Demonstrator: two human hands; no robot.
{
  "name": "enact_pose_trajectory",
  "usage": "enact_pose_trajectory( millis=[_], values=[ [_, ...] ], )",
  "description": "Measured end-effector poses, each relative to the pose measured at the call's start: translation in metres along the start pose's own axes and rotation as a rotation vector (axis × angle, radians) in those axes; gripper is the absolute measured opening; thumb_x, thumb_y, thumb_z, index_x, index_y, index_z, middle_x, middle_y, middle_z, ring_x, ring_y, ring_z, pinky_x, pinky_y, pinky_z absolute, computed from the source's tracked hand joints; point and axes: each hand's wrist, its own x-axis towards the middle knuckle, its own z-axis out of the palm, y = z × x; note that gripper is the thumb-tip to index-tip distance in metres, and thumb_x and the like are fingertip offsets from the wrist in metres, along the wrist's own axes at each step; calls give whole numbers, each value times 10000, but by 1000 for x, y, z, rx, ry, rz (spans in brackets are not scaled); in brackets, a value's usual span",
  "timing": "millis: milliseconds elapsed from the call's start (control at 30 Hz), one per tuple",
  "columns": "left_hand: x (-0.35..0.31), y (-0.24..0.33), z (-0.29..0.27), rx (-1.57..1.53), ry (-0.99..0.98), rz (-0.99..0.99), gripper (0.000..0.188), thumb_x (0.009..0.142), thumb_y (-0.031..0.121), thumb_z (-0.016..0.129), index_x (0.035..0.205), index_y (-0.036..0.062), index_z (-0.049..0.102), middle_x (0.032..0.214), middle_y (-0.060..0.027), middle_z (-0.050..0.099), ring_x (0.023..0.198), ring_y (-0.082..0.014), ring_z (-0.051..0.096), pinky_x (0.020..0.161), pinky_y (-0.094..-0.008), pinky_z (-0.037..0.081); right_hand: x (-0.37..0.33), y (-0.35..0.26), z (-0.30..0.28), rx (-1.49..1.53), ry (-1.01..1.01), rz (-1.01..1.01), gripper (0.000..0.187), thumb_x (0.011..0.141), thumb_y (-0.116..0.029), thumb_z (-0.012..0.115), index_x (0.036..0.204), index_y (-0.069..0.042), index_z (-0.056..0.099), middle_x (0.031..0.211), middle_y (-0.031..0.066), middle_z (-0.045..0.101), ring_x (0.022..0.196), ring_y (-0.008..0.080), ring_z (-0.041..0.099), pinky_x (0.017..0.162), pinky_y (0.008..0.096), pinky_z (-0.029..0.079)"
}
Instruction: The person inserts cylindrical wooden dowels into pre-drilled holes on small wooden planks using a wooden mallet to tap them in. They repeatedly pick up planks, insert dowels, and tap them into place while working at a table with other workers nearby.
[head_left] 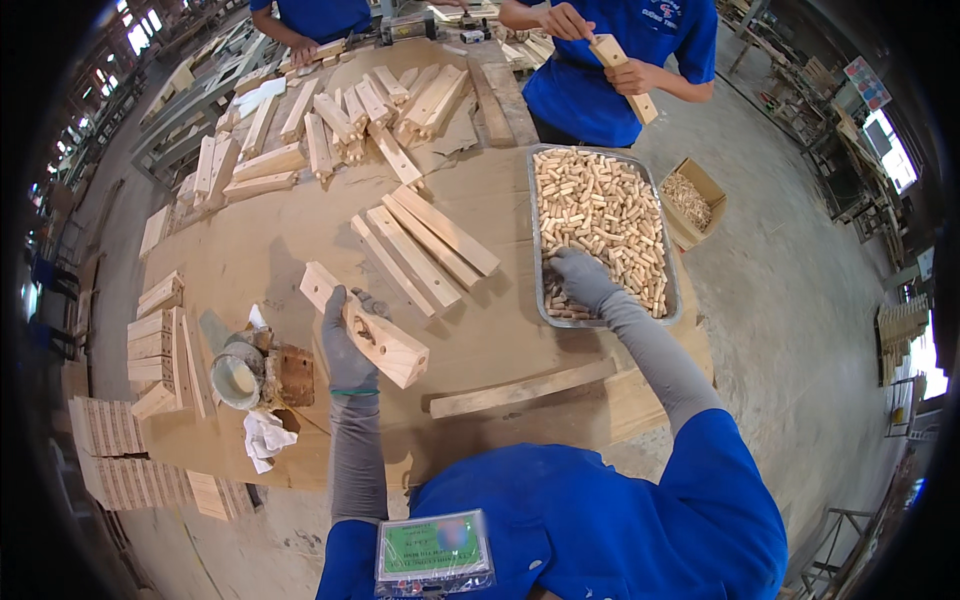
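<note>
Your left hand (349,352) is closed around a drilled wooden block (388,345) left of the tray (537,235). Your right hand (583,277) reaches into the tray's dowels (605,210); you cannot tell its grasp.

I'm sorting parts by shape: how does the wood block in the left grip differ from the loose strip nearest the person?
The wood block is thick, the strip slimmer. The block shows holes; the strip shows none. The left grip holds the block; the strip lies on the table. Both are pale wood.

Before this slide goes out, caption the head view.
Left hand holding a drilled block, right hand in a tray of dowels.
</note>
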Motion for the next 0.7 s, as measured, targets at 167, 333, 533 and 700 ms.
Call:
enact_pose_trajectory(
  millis=[167, 333, 533, 700],
  values=[
    [-10, -11, 4, 86, -33, 148, 256, 935, 253, 490, 1120, 80, 523, 989, -31, 557, 832, -174, 594, 703, -307, 530, -22, -68, -72, 1436, 29, 424, 254, 839, -47, 590, 1071, 52, 558, 904, 90, 625, 787, 125, 591, 729, 235, 497],
    [-26, -18, 47, 4, -63, 199, 232, 935, 247, 476, 1089, 83, 531, 950, -46, 564, 817, -203, 591, 733, -340, 521, -60, -181, -137, 1673, 89, 425, 235, 844, -22, 589, 1065, 55, 562, 832, 86, 630, 698, 135, 611, 646, 257, 499],
    [-43, -13, 76, -214, -28, 24, 158, 882, 269, 546, 885, 112, 528, 770, -42, 557, 723, -202, 558, 676, -352, 492, -82, -224, -115, 1235, 362, 23, 178, 817, 49, 596, 993, 66, 583, 811, 117, 619, 671, 169, 625, 616, 272, 511],
    [-62, -9, 85, -216, 7, 88, 172, 877, 283, 557, 875, 117, 515, 727, -23, 514, 685, -199, 534, 657, -346, 483, -74, -236, -111, 629, 700, -165, 187, 792, -17, 649, 974, 0, 606, 797, 133, 628, 633, 233, 620, 570, 293, 479]
  ],
)
